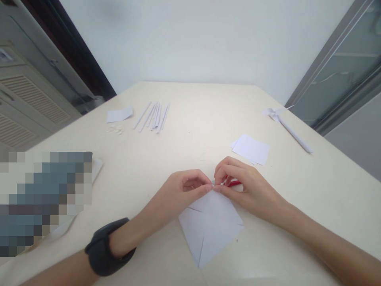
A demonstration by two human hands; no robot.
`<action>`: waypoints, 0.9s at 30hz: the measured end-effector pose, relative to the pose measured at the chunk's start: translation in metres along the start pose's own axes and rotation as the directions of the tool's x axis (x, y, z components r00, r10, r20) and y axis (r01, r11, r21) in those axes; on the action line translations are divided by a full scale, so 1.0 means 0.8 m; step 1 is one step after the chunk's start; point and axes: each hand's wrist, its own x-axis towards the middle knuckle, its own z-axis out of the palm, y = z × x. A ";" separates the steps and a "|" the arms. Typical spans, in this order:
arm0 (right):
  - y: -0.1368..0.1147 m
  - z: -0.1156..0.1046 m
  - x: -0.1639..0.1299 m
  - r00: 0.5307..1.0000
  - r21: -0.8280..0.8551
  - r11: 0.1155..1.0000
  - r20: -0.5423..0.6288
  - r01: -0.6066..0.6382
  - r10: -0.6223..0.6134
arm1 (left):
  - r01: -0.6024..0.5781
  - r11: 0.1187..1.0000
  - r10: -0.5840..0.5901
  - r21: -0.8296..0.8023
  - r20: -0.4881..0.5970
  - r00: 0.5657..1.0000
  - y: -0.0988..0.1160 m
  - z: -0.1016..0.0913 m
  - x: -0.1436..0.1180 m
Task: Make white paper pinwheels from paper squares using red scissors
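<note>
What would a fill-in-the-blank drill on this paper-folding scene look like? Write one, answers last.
Both hands, the left hand and right hand, pinch the far corner of the ____ paper sheet.
A red-handled tool lies under the ____ hand.
The black wristband sits on the ____ wrist.
The rolled paper sticks lie on the ____.

Answers: white; right; left; table

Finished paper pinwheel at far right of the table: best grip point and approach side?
Grip the pinwheel by its long rolled stick, about midway, coming from above with fingers across the stick. It lies flat on the table, with bare space on both sides. The folded head at the far end looks thin and crushable, so probably avoid it.
</note>
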 end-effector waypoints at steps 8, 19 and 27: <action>0.004 -0.003 0.004 0.994 0.124 0.990 0.092 -0.073 0.062 | -0.005 0.998 0.007 0.057 -0.025 1.000 0.001 0.001 -0.001; 0.008 -0.003 0.005 0.989 0.159 0.984 0.141 -0.074 0.051 | -0.037 0.976 0.046 0.215 -0.039 0.998 0.006 0.005 -0.003; 0.008 -0.004 0.004 0.984 0.231 0.966 0.159 -0.115 0.079 | -0.059 0.975 0.069 0.214 -0.039 0.997 0.005 0.004 -0.004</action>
